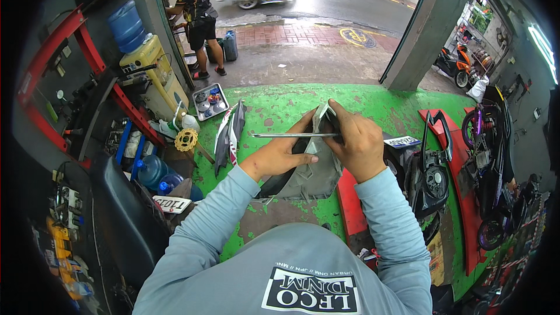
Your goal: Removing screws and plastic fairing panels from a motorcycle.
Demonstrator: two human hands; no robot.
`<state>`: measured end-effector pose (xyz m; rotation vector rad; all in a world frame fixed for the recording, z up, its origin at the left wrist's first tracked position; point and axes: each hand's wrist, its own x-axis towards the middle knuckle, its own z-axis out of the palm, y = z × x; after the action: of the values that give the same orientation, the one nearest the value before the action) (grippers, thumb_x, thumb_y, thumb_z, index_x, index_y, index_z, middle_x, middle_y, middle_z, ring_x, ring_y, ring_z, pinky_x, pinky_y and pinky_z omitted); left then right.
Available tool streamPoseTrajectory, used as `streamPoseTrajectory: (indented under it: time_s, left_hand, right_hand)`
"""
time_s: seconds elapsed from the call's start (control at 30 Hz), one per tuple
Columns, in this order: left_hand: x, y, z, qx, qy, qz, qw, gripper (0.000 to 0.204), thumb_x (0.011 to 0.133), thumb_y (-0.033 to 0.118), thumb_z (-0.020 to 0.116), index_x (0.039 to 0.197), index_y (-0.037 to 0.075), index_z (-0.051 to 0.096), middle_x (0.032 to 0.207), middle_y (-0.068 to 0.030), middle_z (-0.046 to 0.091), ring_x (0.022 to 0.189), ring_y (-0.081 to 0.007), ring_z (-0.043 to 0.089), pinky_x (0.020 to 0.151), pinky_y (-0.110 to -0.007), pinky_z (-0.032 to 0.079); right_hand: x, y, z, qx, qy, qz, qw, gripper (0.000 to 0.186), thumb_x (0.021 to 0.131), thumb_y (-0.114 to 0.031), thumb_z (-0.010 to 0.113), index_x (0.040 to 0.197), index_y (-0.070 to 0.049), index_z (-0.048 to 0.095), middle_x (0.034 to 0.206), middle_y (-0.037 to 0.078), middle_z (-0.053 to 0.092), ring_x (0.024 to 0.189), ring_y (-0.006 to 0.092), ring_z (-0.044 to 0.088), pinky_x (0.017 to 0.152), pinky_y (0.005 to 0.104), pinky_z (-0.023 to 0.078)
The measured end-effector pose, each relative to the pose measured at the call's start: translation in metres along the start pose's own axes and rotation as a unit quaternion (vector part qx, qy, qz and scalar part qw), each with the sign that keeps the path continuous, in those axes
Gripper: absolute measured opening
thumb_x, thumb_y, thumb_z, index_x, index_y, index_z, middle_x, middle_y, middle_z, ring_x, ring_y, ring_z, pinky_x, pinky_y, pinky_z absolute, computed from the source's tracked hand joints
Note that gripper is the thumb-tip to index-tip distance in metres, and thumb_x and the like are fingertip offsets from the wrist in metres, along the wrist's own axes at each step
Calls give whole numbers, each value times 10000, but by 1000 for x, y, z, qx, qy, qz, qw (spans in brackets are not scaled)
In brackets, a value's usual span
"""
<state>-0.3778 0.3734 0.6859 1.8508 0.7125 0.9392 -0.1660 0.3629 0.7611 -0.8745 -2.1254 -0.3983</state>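
Note:
A grey plastic fairing panel [315, 178], seen from its ribbed inner side, is held up in front of me between both hands. My left hand [283, 153] is closed on its left edge, thumb lying across the inner face and fingers partly behind it. At its narrow upper end, my right hand [360, 140] grips the panel. From that same hand a long thin metal shaft, which looks like a screwdriver [280, 135], points left across the panel. Its handle is hidden in the palm.
A dark fairing piece [229, 137] and a metal tray of parts [210, 102] lie on the green floor [274, 99]. A black seat [125, 216] is at my left. Right are red ramps [452, 198], a black motorcycle part [431, 181] and a motorcycle [487, 157]. A person [197, 14] stands by the doorway.

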Motion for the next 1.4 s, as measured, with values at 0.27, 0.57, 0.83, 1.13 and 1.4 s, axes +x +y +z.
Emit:
streamPoseTrajectory:
  time_s: [0.27,0.57,0.83,1.13,1.4]
  left_hand:
    - [3,-4,-1,-7,0,14,1000,946,849,130,791,1572,-7,197,1582,-152,305,1485,-254,249,1219,-385,209]
    - [3,-10,-1,-13,-6,1,1000,980,851,162,798,1581,-5,165,1596,-160,278,1489,-257,240,1221,-389,203]
    - [1,-8,-3,8,-16,3,1000,1015,854,199,782,1591,-8,115,1636,-188,201,1527,-280,168,1239,-393,162]
    - [-1,-8,-1,1,-20,-9,1000,1006,845,156,778,1590,-9,122,1643,-185,193,1532,-276,156,1241,-387,151]
    - [-3,0,-2,28,-20,0,999,976,850,155,788,1579,-21,162,1604,-175,281,1510,-259,203,1228,-379,170]
  right_hand:
    - [2,1,-1,6,-12,3,1000,808,618,-159,847,1371,-57,571,910,92,694,773,258,664,702,389,527]
    - [3,2,4,34,32,13,999,666,661,-82,845,1293,-58,637,852,107,692,733,263,684,659,368,544]
    - [3,5,5,66,25,12,997,578,728,-65,813,1280,-61,642,842,124,692,700,284,674,634,384,534]
    - [4,1,-1,73,-2,26,997,554,717,-28,792,1252,-56,649,818,127,681,696,297,668,627,394,520]
    - [2,2,-1,90,9,21,996,551,717,-13,788,1250,-58,654,812,128,679,708,300,674,632,394,523]
